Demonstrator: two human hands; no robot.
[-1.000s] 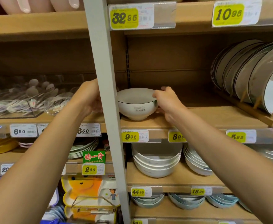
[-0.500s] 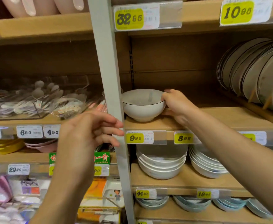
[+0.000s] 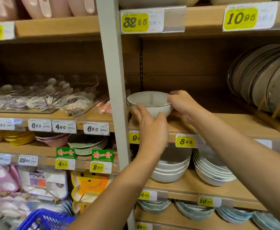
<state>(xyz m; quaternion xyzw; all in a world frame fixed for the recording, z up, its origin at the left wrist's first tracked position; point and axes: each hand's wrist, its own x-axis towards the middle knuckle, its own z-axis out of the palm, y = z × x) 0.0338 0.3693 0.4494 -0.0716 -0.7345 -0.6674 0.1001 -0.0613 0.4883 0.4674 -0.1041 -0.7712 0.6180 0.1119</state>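
A white bowl [image 3: 150, 100] with a thin dark rim stands on the wooden shelf [image 3: 235, 125], just right of the grey upright post [image 3: 114, 80]. My right hand [image 3: 182, 103] grips the bowl's right rim, thumb at the edge and fingers round the far side. My left hand [image 3: 151, 128] has its fingers spread against the bowl's near wall from below and in front.
Dark-rimmed plates [image 3: 260, 77] stand on edge in a rack at the right. Stacked white bowls [image 3: 170, 170] and dishes [image 3: 212, 173] fill the shelf below. Clear bins of spoons [image 3: 36, 98] sit left of the post. A blue basket [image 3: 46, 219] shows at the bottom left.
My left hand left the spoon shelf, crossed in front of the post and came up against the bowl. My right hand has kept its grip on the rim.
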